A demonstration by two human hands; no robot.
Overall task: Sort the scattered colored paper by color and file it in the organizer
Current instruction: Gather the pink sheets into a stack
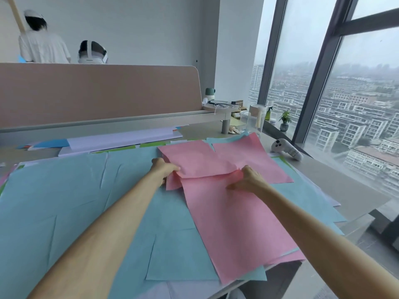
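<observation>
On the desk's right half, the left hand (165,169) and right hand (251,180) each pinch pink paper (200,160) lying over light blue sheets (75,190).

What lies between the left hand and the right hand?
In the head view, pink paper fills the stretch; left hand and right hand both hold it.

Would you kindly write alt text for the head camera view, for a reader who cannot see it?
A person's left hand and right hand each grip pink paper lying over light blue sheets that cover a desk. A white controller lies to the right, near a window overlooking city buildings.
</observation>
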